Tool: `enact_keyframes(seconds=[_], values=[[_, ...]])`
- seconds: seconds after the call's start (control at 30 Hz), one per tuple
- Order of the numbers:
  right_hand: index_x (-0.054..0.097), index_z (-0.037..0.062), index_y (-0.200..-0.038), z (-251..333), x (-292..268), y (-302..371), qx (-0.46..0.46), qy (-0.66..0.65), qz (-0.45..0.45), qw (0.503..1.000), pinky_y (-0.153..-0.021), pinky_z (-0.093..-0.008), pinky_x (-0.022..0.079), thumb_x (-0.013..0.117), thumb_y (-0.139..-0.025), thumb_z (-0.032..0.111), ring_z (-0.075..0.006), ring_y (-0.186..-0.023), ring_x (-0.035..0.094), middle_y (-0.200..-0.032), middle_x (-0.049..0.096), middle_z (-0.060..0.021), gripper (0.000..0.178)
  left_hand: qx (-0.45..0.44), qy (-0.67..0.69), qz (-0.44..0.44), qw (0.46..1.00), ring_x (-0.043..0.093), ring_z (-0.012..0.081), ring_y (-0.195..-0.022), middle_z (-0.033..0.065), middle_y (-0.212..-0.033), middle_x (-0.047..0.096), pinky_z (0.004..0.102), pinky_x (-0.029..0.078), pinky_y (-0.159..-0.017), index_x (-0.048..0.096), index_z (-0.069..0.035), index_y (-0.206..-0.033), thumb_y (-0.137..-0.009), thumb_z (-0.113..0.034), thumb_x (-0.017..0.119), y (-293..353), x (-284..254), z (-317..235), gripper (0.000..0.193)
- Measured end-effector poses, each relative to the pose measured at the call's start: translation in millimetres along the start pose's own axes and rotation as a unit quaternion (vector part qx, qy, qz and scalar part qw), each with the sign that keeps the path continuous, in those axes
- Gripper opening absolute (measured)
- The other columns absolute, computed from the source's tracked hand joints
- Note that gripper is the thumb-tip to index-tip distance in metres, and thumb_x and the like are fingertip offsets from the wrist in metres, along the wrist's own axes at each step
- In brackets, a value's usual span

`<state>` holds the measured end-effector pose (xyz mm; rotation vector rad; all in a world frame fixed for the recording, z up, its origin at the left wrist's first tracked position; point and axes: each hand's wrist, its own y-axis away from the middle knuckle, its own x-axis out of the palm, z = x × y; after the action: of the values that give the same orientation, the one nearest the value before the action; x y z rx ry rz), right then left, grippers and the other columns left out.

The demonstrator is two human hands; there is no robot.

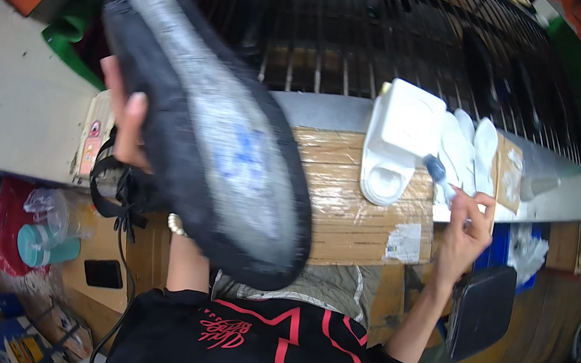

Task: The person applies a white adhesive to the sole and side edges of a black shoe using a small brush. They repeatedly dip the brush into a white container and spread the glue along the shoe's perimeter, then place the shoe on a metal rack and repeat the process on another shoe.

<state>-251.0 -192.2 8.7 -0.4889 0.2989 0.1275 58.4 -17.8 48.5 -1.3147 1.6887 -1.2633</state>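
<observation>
My left hand (128,123) is wrapped round a black shoe upper (164,105), its underside turned up. A pale grey, shiny strip with a blue mark runs along the middle of that underside. Part of my left hand is hidden behind the shoe. To the right, my right hand (466,228) pinches a small brush (435,170) with a blue-grey head. The brush head is close to a white plastic container (412,117); whether they touch I cannot tell. Several long white rounded pieces (484,150) lie beside the container.
Taped brown cardboard (328,188) covers the bench in front of me. Beyond it runs a rack of metal bars (303,67) carrying dark items. A phone (103,273) and a teal container (46,246) are low at left; a black stool seat (483,313) stands at right.
</observation>
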Motion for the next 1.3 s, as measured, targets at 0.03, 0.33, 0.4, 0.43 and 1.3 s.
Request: enact_keyframes(seconds=[0.03, 0.33, 0.4, 0.43, 1.3], values=[[0.079, 0.0026, -0.097, 18, 0, -8, -0.065, 0.002, 0.012, 0.998, -0.065, -0.0282, 0.038, 0.08, -0.084, 0.011, -0.0127, -0.077, 0.043, -0.09, 0.042, -0.0018, 0.015, -0.007, -0.023, -0.044, 0.999, 0.041, 0.0465, -0.14, 0.0328, -0.154, 0.031, 0.0517, 0.042, -0.114, 0.044, -0.009, -0.13, -0.103, -0.025, 0.057, 7, 8, 2, 0.034], [0.082, 0.0144, -0.097, 120, 48, -20, -0.271, -0.069, 0.083, 0.956, -0.071, -0.0282, 0.036, 0.094, -0.059, 0.024, -0.0156, -0.085, 0.042, -0.093, 0.038, -0.0005, 0.042, -0.223, 0.106, 0.033, 0.968, 0.023, 0.0496, -0.148, 0.0232, -0.161, 0.023, 0.0598, 0.03, -0.119, 0.051, -0.027, -0.124, -0.095, -0.018, 0.062, -20, 16, -60, 0.033], [0.082, 0.0152, -0.098, 127, 55, -25, -0.291, -0.057, 0.055, 0.954, -0.069, -0.0278, 0.036, 0.095, -0.056, 0.024, -0.016, -0.084, 0.041, -0.092, 0.037, -0.0002, 0.044, -0.275, 0.135, 0.054, 0.95, 0.024, 0.0494, -0.147, 0.0233, -0.161, 0.023, 0.0597, 0.031, -0.118, 0.05, -0.026, -0.126, -0.095, -0.018, 0.061, -21, 13, -70, 0.034], [0.082, 0.0153, -0.098, 129, 56, -29, -0.305, -0.054, 0.046, 0.95, -0.069, -0.0279, 0.036, 0.095, -0.056, 0.024, -0.016, -0.083, 0.041, -0.092, 0.037, -0.0002, 0.044, -0.292, 0.144, 0.063, 0.943, 0.024, 0.0493, -0.147, 0.0234, -0.161, 0.023, 0.0596, 0.031, -0.118, 0.049, -0.026, -0.126, -0.095, -0.018, 0.061, -21, 12, -73, 0.035], [0.075, -0.0003, -0.101, 136, 46, -88, -0.435, -0.095, 0.019, 0.895, -0.076, -0.0294, 0.04, 0.084, -0.081, 0.027, -0.0153, -0.085, 0.044, -0.098, 0.043, -0.0044, 0.035, -0.425, 0.219, 0.254, 0.841, 0.033, 0.0468, -0.144, 0.0258, -0.16, 0.025, 0.0572, 0.038, -0.114, 0.033, -0.02, -0.141, -0.095, -0.018, 0.053, -4, -9, -84, 0.051]])
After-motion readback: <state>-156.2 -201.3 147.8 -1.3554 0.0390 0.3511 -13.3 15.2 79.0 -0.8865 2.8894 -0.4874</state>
